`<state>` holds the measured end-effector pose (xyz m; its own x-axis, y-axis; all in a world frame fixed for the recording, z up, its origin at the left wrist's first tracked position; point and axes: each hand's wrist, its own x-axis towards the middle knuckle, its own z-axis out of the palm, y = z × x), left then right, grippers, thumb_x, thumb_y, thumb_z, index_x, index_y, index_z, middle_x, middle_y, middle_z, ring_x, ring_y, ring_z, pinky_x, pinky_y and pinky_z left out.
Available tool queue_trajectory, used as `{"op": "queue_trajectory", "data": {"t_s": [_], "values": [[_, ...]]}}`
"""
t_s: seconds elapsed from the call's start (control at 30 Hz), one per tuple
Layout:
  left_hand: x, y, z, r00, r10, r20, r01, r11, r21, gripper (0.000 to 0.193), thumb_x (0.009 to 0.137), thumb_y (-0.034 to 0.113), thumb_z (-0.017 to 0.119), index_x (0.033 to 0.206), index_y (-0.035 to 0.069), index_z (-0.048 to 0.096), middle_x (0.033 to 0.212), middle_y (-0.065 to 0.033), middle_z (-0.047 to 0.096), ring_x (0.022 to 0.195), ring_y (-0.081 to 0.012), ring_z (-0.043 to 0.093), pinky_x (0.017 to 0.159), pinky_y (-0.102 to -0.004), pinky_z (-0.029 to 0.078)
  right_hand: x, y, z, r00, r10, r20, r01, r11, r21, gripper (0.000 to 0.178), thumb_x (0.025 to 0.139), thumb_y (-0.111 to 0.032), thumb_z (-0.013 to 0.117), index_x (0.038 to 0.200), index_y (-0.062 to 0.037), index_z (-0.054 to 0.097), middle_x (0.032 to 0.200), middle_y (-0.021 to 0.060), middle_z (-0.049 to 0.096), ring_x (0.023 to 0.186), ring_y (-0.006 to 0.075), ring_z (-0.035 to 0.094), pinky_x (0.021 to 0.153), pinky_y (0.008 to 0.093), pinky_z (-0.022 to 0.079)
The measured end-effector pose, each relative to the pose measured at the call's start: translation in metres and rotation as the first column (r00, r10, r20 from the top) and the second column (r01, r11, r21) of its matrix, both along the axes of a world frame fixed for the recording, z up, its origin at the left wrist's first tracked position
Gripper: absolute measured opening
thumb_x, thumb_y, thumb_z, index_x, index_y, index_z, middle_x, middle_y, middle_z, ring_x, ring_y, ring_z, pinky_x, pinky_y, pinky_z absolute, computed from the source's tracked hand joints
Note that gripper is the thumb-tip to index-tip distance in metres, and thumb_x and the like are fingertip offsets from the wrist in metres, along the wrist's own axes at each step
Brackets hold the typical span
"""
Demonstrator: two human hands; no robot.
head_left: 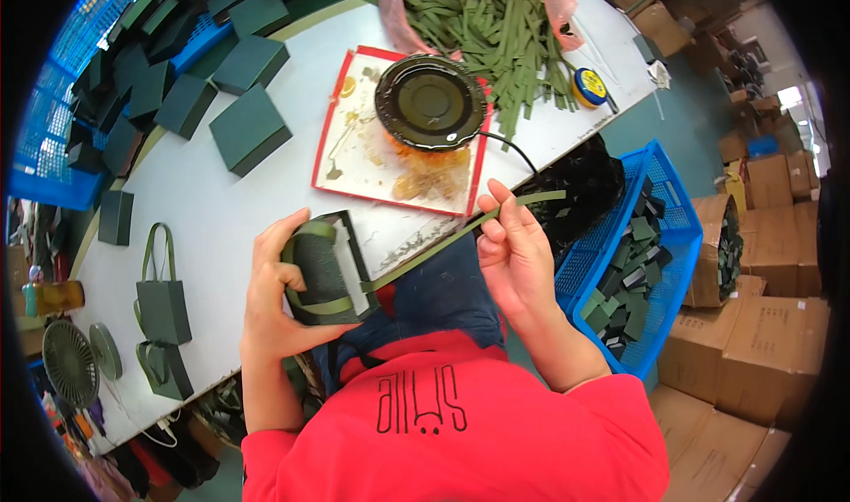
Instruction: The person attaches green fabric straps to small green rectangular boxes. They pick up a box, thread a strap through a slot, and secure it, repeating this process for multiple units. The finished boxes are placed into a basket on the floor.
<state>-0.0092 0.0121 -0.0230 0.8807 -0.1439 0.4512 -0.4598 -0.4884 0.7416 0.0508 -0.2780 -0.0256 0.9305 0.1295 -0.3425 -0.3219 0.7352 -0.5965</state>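
My left hand (268,294) grips a small dark green box (317,267) with its fingers and thumb around the sides. The box is tilted, and a pale strip shows along its right side. A green ribbon (421,256) loops over the box and stretches from its right edge up to my right hand (516,258). There the thumb and fingers pinch the ribbon, and its free end sticks out to the right. Both hands are in front of the table edge, below a round black pot (431,102) holding dark, shiny liquid.
The pot stands on a stained, red-edged board (354,139). Behind it, a pink bag (403,11) spills green ribbon strips (522,50). Several green boxes (251,130) lie at left, near two small handled bags (164,312). A blue crate (677,236) of green pieces is at right; cartons stand beyond.
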Motion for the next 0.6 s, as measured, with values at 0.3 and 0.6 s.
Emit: {"op": "queue_trajectory", "data": {"t_s": [0.3,0.6], "values": [[0.001,0.003,0.0,0.999,0.05,0.013,-0.051,0.992,0.118,0.063,0.053,0.017,0.097,0.078,0.008,0.04,0.142,-0.03,0.05,0.124,-0.0473,0.05,0.101,-0.0528,0.043,0.019,0.004,-0.001,0.987,-0.097,0.129,0.093,0.995,0.038,0.023,0.106,-0.02,0.053,0.123,-0.0045,0.056,0.104,0.012,0.069,0.067,0.0082,0.057,0.059,0.0231,0.048],[0.0,0.01,-0.002,1.0,0.026,-0.006,-0.025,0.989,0.145,0.064,0.05,0.018,0.095,0.077,0.008,0.038,0.145,-0.0305,0.049,0.127,-0.0462,0.05,0.102,-0.051,0.042,0.035,0.0,0.002,0.986,0.084,0.141,-0.065,0.989,-0.131,0.015,0.103,-0.019,0.061,0.106,-0.0042,0.063,0.084,0.0052,0.065,0.054,0.0067,0.052,0.047,0.0214,0.04]]}}
